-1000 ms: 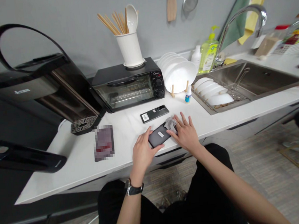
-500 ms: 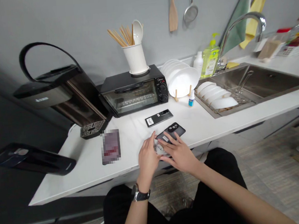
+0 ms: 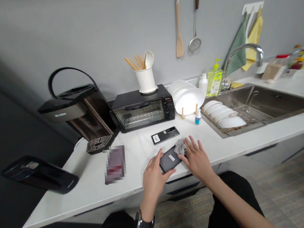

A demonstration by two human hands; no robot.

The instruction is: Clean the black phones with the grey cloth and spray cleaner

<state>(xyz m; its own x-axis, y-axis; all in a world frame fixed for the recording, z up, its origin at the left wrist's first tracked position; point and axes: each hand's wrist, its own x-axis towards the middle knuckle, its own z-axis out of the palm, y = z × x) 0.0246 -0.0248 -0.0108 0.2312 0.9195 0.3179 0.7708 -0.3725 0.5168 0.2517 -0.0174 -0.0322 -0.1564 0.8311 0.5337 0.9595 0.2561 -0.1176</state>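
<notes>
A dark smartphone [image 3: 169,159] lies back up on the white counter near its front edge, a small white label on its back. My left hand [image 3: 154,174] grips the phone's left end, fingers along the far side and thumb at the near side. My right hand [image 3: 198,156] presses a crumpled grey cloth [image 3: 180,147] onto the phone's right end, where the cloth hides the camera lenses. Just behind lies a second black phone [image 3: 165,135] with a white sticker. A small white and blue bottle [image 3: 197,117] stands upright behind my right hand.
At the back are a toaster oven [image 3: 143,111] bearing a utensil holder [image 3: 146,79], a rack of white plates [image 3: 189,100] and a black water dispenser [image 3: 88,116]. A sink [image 3: 273,105] holds white bowls on the right. A dark bottle-shaped appliance [image 3: 40,175] and a blurred-out flat item [image 3: 115,165] are left.
My right hand has moved the cloth from the phone's left end to its camera end. My left hand now holds the phone's left end. The camera view has tilted up.
</notes>
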